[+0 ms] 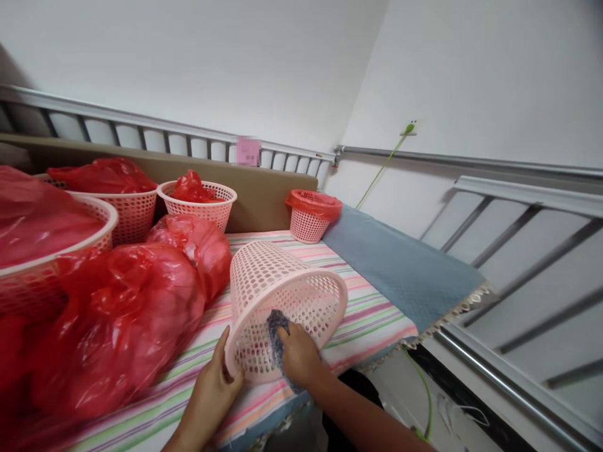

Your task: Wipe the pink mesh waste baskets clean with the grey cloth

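A pink perforated plastic basket (pixel 264 276) lies tipped on its side on the striped cloth (pixel 372 314), its mouth turned toward me. My left hand (pixel 217 383) grips the left side of its rim, with fingers and thumb around the edge. At the lower part of the mouth, my right hand (pixel 299 355) holds a dark grey cloth (pixel 277 333) against the inside of the basket. The cloth is bunched in my fingers, and part of it hangs below the hand.
Red plastic bags (pixel 136 301) lie left of the basket. Pink baskets with red bags (pixel 202 210) stand behind them. Another basket with a red liner (pixel 308 223) stands at the back. Metal railings (pixel 513 232) and a green cord (pixel 377 179) are at the right.
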`<state>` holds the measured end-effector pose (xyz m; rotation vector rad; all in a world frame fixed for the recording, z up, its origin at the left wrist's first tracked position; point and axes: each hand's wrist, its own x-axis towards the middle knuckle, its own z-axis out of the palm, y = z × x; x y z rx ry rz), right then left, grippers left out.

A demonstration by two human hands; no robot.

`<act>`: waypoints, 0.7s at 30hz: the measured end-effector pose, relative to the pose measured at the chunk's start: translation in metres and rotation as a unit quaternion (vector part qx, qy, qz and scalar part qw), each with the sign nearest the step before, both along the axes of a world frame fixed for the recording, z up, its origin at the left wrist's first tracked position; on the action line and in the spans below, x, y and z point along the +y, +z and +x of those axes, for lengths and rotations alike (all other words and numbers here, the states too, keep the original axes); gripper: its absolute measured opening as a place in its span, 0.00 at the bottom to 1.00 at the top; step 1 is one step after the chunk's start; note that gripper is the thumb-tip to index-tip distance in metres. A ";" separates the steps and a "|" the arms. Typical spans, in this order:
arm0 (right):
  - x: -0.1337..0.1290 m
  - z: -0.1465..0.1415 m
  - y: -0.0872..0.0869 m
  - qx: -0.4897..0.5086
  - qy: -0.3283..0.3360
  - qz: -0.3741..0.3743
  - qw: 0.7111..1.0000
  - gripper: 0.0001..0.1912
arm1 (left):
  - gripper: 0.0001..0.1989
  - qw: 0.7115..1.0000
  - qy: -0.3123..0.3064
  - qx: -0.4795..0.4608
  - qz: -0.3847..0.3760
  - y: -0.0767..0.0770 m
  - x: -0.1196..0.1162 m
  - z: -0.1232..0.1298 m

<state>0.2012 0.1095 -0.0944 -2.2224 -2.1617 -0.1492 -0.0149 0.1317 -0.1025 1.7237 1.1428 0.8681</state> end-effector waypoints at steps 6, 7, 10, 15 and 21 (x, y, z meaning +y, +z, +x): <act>-0.007 0.002 -0.003 0.061 0.046 -0.026 0.997 0.36 | 0.35 0.997 0.047 -0.050 0.041 0.017 0.002 -0.007; -0.007 0.001 -0.003 0.074 0.050 -0.034 0.995 0.38 | 0.34 0.997 0.049 -0.043 0.052 0.017 0.004 -0.009; -0.003 -0.001 -0.002 0.120 0.034 -0.048 0.991 0.38 | 0.34 0.997 0.049 -0.024 0.058 0.013 0.009 -0.012; 0.012 -0.010 -0.005 0.178 -0.038 -0.027 0.983 0.32 | 0.23 0.992 0.046 -0.120 -0.007 -0.002 0.018 -0.012; 0.032 -0.078 -0.004 0.390 -0.080 -0.018 0.917 0.30 | 0.14 0.972 0.048 -0.198 -0.117 -0.013 0.015 -0.015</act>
